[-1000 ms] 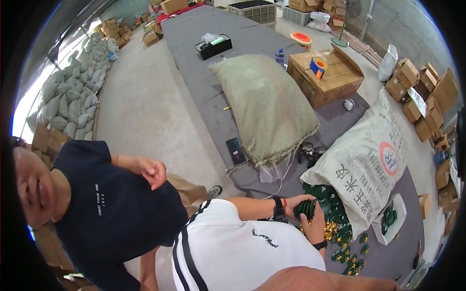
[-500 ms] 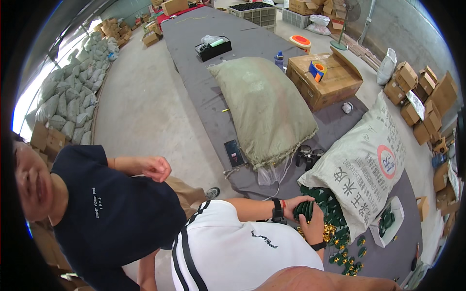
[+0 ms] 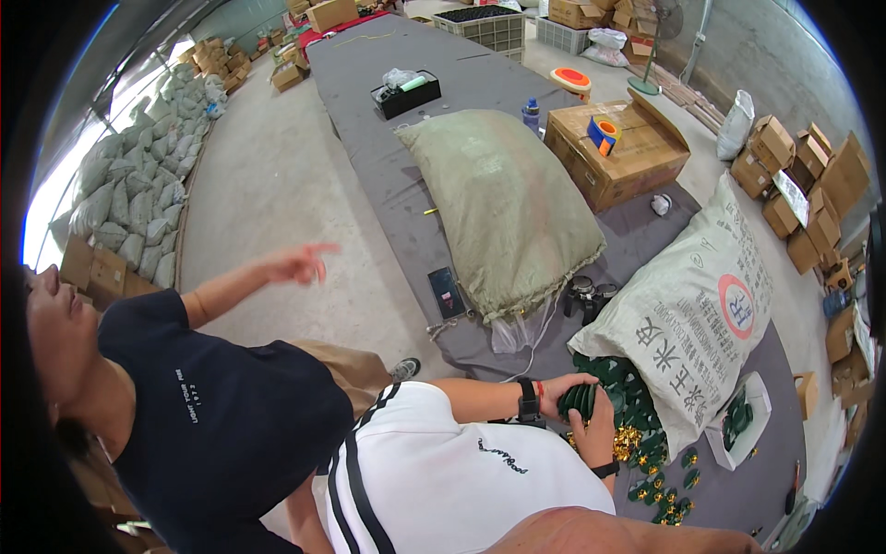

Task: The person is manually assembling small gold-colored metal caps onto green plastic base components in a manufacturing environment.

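Between my two hands sits a stack of thin dark green discs (image 3: 579,401). My left hand (image 3: 555,391), below a dark wrist strap, closes round its far-left side. My right hand (image 3: 600,434), with a black wristband, grips it from the near-right side. Loose green pieces (image 3: 631,388) spill from the mouth of a white woven sack (image 3: 688,319) just beyond my hands. Small gold pieces (image 3: 628,443) lie heaped beside my right hand. Several green pieces with gold parts (image 3: 666,499) are scattered on the grey table cover nearer to me.
A white open box (image 3: 744,427) with green pieces stands at right. Farther along lie a full greenish sack (image 3: 503,203), a phone (image 3: 447,293), a cardboard box (image 3: 616,152) with tape on it and a black tray (image 3: 406,93). A person in a dark T-shirt (image 3: 221,406) stands at my left.
The other person's hand has swung up and outward with fingers extended, and their head has tilted. My hands keep the stack in nearly the same place.
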A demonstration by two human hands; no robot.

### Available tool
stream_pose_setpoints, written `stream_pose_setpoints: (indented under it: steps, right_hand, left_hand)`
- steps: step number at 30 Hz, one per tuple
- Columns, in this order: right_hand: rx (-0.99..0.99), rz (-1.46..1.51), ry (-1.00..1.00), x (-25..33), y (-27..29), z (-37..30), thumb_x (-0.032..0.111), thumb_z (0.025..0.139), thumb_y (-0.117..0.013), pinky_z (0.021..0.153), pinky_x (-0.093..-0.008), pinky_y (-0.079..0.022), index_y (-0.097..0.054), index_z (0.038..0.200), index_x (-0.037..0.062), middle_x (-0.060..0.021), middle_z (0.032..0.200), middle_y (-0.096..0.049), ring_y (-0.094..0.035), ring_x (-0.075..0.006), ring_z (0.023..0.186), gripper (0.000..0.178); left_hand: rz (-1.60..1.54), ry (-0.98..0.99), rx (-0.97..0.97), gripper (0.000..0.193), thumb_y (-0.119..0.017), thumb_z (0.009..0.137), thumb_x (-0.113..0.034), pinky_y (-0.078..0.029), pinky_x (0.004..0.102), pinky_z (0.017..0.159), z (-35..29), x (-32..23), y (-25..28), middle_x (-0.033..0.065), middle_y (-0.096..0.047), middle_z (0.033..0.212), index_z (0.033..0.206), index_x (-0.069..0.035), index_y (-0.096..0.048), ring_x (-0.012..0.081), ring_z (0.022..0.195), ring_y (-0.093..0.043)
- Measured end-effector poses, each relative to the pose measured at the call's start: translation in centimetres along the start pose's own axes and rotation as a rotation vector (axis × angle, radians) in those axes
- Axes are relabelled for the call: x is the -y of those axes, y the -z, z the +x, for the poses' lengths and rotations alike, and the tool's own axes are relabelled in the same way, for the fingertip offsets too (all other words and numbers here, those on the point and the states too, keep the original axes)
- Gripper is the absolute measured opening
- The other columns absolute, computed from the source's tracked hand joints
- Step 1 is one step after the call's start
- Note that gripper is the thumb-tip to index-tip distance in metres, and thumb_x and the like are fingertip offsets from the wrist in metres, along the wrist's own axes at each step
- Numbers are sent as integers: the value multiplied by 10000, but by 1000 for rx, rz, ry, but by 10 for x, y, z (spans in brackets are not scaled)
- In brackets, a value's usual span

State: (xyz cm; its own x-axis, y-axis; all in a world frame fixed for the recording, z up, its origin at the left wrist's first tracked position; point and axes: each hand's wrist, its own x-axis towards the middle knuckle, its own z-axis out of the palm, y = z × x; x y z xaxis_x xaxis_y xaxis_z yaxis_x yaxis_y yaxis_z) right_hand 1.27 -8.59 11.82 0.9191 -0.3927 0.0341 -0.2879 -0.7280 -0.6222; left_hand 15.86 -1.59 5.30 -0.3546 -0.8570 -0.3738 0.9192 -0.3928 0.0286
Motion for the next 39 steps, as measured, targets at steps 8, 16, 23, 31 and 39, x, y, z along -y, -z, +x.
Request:
stream_pose_setpoints:
  steps: [8,16,23,31,39]
  right_hand:
    - [9,20,-11,-1,-2,-4,276,822,-621,997,-446,-343,-320,1321,-56,-275,1285,-415,-401,-421,1192,671]
    - [17,15,-21,0,-2,-4,278,822,-621,997,-446,-343,-321,1320,-55,-274,1289,-414,-409,-420,1187,670]
    - [5,8,-8,-2,-4,-5,290,827,-616,998,-452,-340,-320,1319,-60,-280,1290,-410,-403,-424,1189,672]
    - [1,1,-2,-2,-4,-5,308,831,-610,998,-454,-338,-317,1324,-57,-279,1294,-406,-397,-424,1194,679]
    - [17,16,-8,-2,-3,-5,314,837,-603,997,-455,-337,-316,1326,-53,-278,1293,-408,-396,-424,1194,675]
  left_hand:
    - [3,-1,38,331,-562,857,-428,-462,379,823,-1,2,0,44,-647,981,1011,-139,-612,200,896,-605]
    - [-10,1,31,323,-565,858,-422,-486,356,782,0,3,0,59,-651,949,985,-129,-610,198,846,-619]
    - [-1,0,52,319,-559,867,-412,-493,365,791,-2,2,0,67,-654,948,982,-118,-609,201,857,-624]
    - [-1,3,34,322,-558,868,-409,-485,379,815,0,2,2,69,-650,977,998,-118,-605,204,881,-621]
    - [9,5,23,333,-566,855,-423,-466,378,830,1,3,4,52,-648,980,1009,-131,-608,200,893,-610]
